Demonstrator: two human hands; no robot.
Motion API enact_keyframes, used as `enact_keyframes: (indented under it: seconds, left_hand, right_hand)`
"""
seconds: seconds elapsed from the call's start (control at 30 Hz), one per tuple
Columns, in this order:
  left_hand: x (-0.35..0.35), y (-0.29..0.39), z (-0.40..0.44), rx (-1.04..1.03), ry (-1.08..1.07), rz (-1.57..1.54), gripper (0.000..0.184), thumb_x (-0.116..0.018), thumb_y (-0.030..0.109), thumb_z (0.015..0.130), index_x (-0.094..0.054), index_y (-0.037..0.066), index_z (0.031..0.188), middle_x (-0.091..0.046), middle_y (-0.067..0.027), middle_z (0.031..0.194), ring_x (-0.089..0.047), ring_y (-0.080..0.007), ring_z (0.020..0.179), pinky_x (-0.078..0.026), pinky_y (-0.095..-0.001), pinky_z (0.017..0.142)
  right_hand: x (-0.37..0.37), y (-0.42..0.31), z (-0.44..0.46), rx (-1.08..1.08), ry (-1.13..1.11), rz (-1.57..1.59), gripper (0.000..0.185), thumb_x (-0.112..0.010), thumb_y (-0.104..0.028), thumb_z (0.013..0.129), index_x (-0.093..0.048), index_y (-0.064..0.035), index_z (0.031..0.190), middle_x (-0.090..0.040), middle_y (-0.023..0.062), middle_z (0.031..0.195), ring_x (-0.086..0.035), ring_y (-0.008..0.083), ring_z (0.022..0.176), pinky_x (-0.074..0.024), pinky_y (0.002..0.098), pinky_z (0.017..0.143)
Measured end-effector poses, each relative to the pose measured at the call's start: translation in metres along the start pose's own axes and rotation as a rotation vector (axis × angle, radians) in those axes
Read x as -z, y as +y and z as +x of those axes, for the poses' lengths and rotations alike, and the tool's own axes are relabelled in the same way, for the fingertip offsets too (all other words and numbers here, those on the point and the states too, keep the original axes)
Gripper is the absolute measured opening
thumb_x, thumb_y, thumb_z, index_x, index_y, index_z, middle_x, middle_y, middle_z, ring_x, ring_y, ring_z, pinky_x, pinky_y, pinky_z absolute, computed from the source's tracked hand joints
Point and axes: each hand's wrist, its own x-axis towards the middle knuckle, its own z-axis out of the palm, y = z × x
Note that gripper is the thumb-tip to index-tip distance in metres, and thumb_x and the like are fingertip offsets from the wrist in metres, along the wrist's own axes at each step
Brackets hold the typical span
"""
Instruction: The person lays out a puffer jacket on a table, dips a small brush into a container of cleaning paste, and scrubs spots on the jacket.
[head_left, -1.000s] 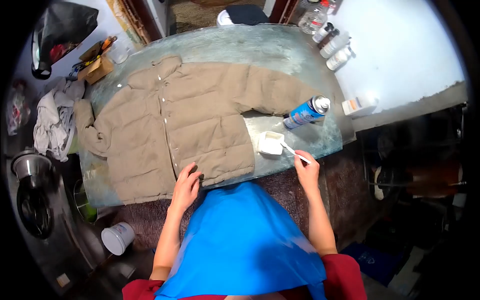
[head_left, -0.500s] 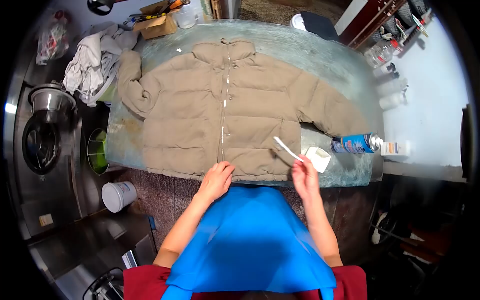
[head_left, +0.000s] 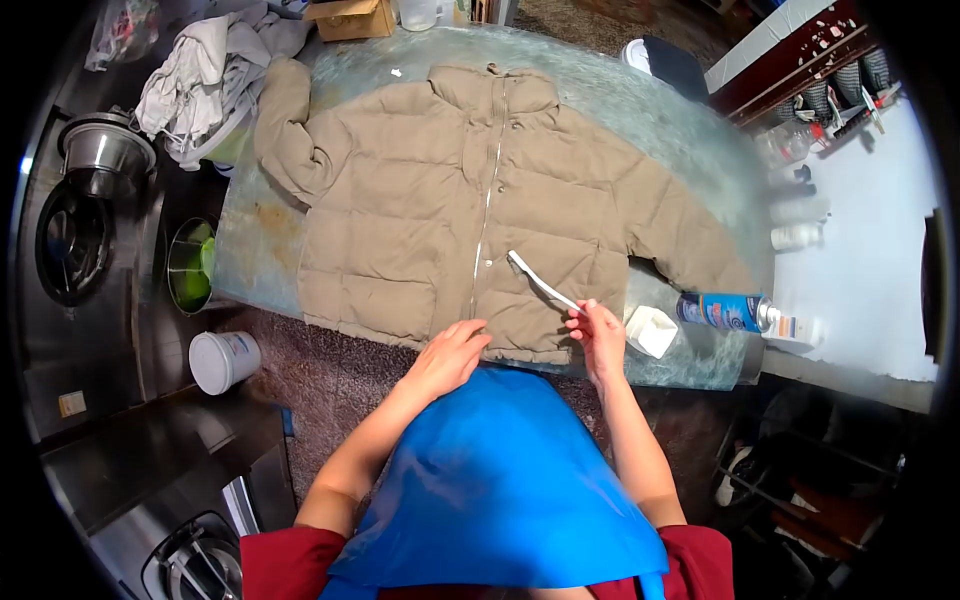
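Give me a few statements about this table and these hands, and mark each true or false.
1. The right hand holds a slim white toothbrush-like tool. True.
2. The quilted brown fabric jacket is rolled into a bundle. False: it lies spread out on the grey-green table.
3. The small white square-rimmed container sits nearer the right hand than the left. True.
4. The left hand grips the blue cylindrical can. False: that hand is at the jacket's lower edge, well away from the can.
5. The person wears a bright blue apron. True.

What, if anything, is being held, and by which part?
The right hand holds a slim white toothbrush-like brush by the end of its handle.
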Motion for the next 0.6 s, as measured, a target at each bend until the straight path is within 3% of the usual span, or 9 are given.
enact_keyframes:
  seconds: [0.03, 0.1, 0.13, 0.2, 0.23, 0.3, 0.4, 0.43, 0.6]
  left_hand:
    - [-0.001, 0.001, 0.002, -0.008, 0.027, -0.003, 0.033, -0.057, 0.005, 0.079, -0.057, 0.005, 0.112, -0.05, -0.0138, 0.123, -0.051, -0.0318, 0.109, -0.045, -0.0396, 0.089]
    - [-0.004, 0.002, 0.006, -0.018, 0.058, -0.008, 0.034, -0.058, 0.005, 0.078, -0.056, 0.005, 0.113, -0.05, -0.0141, 0.123, -0.051, -0.0319, 0.11, -0.045, -0.0394, 0.089]
    - [-0.007, 0.002, 0.007, -0.031, 0.056, 0.01, 0.034, -0.058, 0.005, 0.079, -0.057, 0.004, 0.113, -0.051, -0.0147, 0.123, -0.051, -0.0328, 0.111, -0.045, -0.0396, 0.091]
    - [-0.015, 0.003, 0.009, -0.042, 0.059, 0.021, 0.034, -0.058, 0.005, 0.079, -0.057, 0.004, 0.113, -0.051, -0.0154, 0.123, -0.051, -0.0337, 0.112, -0.045, -0.0397, 0.092]
    - [-0.019, 0.004, 0.009, -0.065, 0.066, 0.076, 0.037, -0.058, 0.006, 0.079, -0.056, 0.004, 0.116, -0.05, -0.016, 0.125, -0.049, -0.0342, 0.114, -0.044, -0.0408, 0.093]
    - [-0.025, 0.007, 0.005, -0.087, 0.076, 0.127, 0.04, -0.058, 0.006, 0.079, -0.054, 0.005, 0.118, -0.049, -0.0166, 0.126, -0.048, -0.0347, 0.117, -0.043, -0.0418, 0.095]
    - [-0.033, 0.011, 0.001, -0.07, 0.042, 0.198, 0.044, -0.058, 0.008, 0.08, -0.052, 0.005, 0.123, -0.046, -0.0168, 0.131, -0.044, -0.0347, 0.122, -0.04, -0.0439, 0.098]
    - [-0.036, 0.011, -0.002, -0.043, 0.014, 0.183, 0.048, -0.058, 0.007, 0.078, -0.05, 0.006, 0.126, -0.042, -0.0163, 0.135, -0.039, -0.0338, 0.126, -0.038, -0.0444, 0.101]
    - [-0.038, 0.009, -0.009, -0.001, -0.048, 0.174, 0.054, -0.059, 0.005, 0.075, -0.048, 0.004, 0.128, -0.038, -0.0159, 0.139, -0.034, -0.0327, 0.131, -0.036, -0.0446, 0.104]
  right_hand:
    - [0.0, 0.0, 0.0, 0.0, -0.001, -0.005, 0.035, -0.06, -0.027, 0.091, -0.058, 0.0028, 0.109, -0.064, 0.008, 0.083, -0.06, 0.0119, 0.068, -0.0472, 0.0214, 0.055]
    - [-0.002, -0.001, 0.002, 0.093, -0.173, -0.512, 0.031, -0.064, -0.021, 0.088, -0.058, 0.0021, 0.107, -0.064, 0.0056, 0.078, -0.06, 0.0107, 0.066, -0.0459, 0.0201, 0.055]
    - [-0.005, 0.002, 0.006, 0.07, -0.199, -0.529, 0.028, -0.066, -0.019, 0.086, -0.059, -0.0022, 0.107, -0.063, 0.0059, 0.076, -0.059, 0.0107, 0.065, -0.0455, 0.0223, 0.055]
    - [-0.014, 0.004, 0.012, 0.339, -0.213, -0.887, 0.025, -0.064, -0.017, 0.086, -0.059, -0.0069, 0.108, -0.063, 0.0098, 0.077, -0.061, 0.0185, 0.065, -0.0473, 0.03, 0.056]
    - [-0.018, 0.003, 0.015, 0.34, -0.214, -0.894, 0.025, -0.064, -0.017, 0.086, -0.059, -0.0069, 0.108, -0.063, 0.0098, 0.077, -0.061, 0.0185, 0.065, -0.0473, 0.03, 0.056]
    - [-0.022, 0.002, 0.017, 0.678, -0.219, -1.122, 0.027, -0.061, -0.012, 0.087, -0.058, -0.0089, 0.113, -0.062, 0.0103, 0.077, -0.061, 0.0217, 0.066, -0.047, 0.0339, 0.059]
    - [-0.022, 0.002, 0.005, 0.842, -0.196, -1.273, 0.03, -0.057, -0.01, 0.087, -0.056, -0.013, 0.117, -0.061, 0.0113, 0.083, -0.061, 0.0308, 0.072, -0.048, 0.0388, 0.061]
    - [-0.024, -0.002, -0.004, 0.769, -0.27, -1.356, 0.031, -0.052, -0.013, 0.088, -0.055, -0.0162, 0.119, -0.057, 0.0119, 0.082, -0.06, 0.0345, 0.071, -0.0474, 0.0452, 0.06]
    - [-0.02, 0.009, 0.011, 0.826, -0.27, -1.546, 0.042, -0.055, -0.007, 0.08, -0.053, -0.017, 0.12, -0.054, 0.0102, 0.081, -0.059, 0.0338, 0.063, -0.0483, 0.0444, 0.054]
